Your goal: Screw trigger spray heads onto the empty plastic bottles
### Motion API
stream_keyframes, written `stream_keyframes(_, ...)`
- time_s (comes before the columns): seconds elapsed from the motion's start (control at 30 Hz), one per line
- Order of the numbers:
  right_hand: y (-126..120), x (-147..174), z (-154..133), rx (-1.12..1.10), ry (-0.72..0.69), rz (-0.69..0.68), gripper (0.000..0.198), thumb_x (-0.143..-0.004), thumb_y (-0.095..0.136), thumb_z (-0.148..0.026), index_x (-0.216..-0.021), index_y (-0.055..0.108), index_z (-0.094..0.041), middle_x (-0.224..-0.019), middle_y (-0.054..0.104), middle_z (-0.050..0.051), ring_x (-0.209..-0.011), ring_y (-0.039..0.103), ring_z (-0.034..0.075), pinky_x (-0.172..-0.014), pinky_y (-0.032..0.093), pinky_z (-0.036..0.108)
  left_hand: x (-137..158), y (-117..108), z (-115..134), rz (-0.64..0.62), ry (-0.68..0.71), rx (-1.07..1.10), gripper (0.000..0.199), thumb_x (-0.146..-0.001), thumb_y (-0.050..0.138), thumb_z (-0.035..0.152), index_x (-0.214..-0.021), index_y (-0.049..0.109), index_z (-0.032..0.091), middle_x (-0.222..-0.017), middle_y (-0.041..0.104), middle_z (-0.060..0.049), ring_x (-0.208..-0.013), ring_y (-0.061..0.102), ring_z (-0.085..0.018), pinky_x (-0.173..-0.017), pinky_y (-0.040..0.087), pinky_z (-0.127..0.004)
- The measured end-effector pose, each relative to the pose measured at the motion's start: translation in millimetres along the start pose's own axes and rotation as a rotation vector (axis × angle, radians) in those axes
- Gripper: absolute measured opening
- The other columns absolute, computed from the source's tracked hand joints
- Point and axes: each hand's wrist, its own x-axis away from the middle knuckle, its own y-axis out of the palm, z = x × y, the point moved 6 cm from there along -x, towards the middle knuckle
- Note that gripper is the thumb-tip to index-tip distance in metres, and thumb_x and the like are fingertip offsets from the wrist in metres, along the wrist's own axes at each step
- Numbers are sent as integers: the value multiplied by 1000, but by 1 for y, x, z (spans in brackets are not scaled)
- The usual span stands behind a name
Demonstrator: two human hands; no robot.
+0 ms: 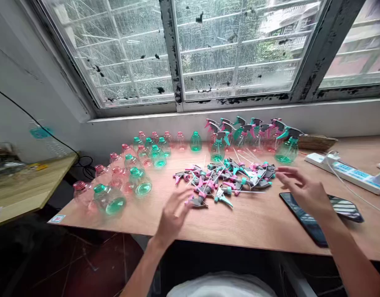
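Note:
My left hand [174,212] hovers over the near part of the table, fingers apart and holding nothing. Just beyond its fingertips lies a heap of loose spray triggers [208,181] in pink, teal and grey, with thin white tubes. My right hand [304,189] is open and empty, at the heap's right end above a dark phone [304,218]. To the left stand several uncapped clear bottles, such as a green bottle [140,181] and a pink bottle [83,194]. Behind the heap is a group of bottles with triggers fitted, including a green spray bottle [287,146].
A white power strip [347,173] with a cable lies at the right. A second phone [346,208] overlaps the first. At the back right sits a brown box [315,142]. Beyond the wooden table [233,229] are a wall and window; another table [32,189] stands at left.

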Motion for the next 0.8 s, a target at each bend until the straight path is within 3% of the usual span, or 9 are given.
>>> stream_keyframes(0.13, 26, 14, 14, -52, -48, -39, 49, -83, 66, -63, -112, 71, -24, -109, 76, 11, -78, 75, 28, -71, 58, 37, -29, -65, -47, 246, -159, -141, 27, -103, 51, 32, -125, 59, 21, -149, 54, -10, -141, 46, -26, -121, 33, -47)
stream_keyframes(0.3, 63, 24, 29, -128, -106, -28, 42, -89, 60, -58, -107, 69, -20, -107, 74, 13, -91, 72, 29, -72, 61, 38, -54, -120, -108, 353, -250, -348, 39, -98, 60, 29, -133, 53, 12, -152, 46, -15, -143, 40, -31, -122, 27, -53)
stream_keyframes(0.43, 83, 37, 26, -125, -169, -61, 34, -94, 57, -52, -108, 68, -22, -109, 72, 10, -95, 71, 28, -75, 62, 37, -70, -138, -156, 197, -349, -475, 38, -94, 66, 27, -129, 59, 14, -142, 56, -13, -135, 49, -34, -114, 36, -61)
stream_keyframes(0.53, 84, 43, 22, -102, -219, -44, 30, -96, 55, -48, -110, 67, -23, -111, 71, 9, -97, 70, 27, -78, 61, 37, -75, -138, -182, 60, -446, -552, 34, -95, 66, 30, -126, 62, 17, -136, 61, -11, -124, 59, -31, -105, 47, -57)
stream_keyframes(0.67, 79, 44, 23, -63, -273, -12, 30, -97, 54, -46, -111, 66, -22, -113, 70, 11, -99, 69, 29, -75, 61, 39, -76, -135, -200, -77, -599, -613, 30, -96, 65, 33, -121, 64, 15, -125, 67, -10, -111, 66, -27, -95, 55, -50)
stream_keyframes(0.8, 81, 42, 25, -38, -320, -15, 27, -99, 53, -44, -110, 65, -22, -114, 70, 12, -102, 69, 29, -76, 61, 39, -79, -144, -202, -91, -690, -611, 26, -95, 65, 38, -105, 69, 14, -104, 72, -6, -95, 70, -22, -90, 55, -45)
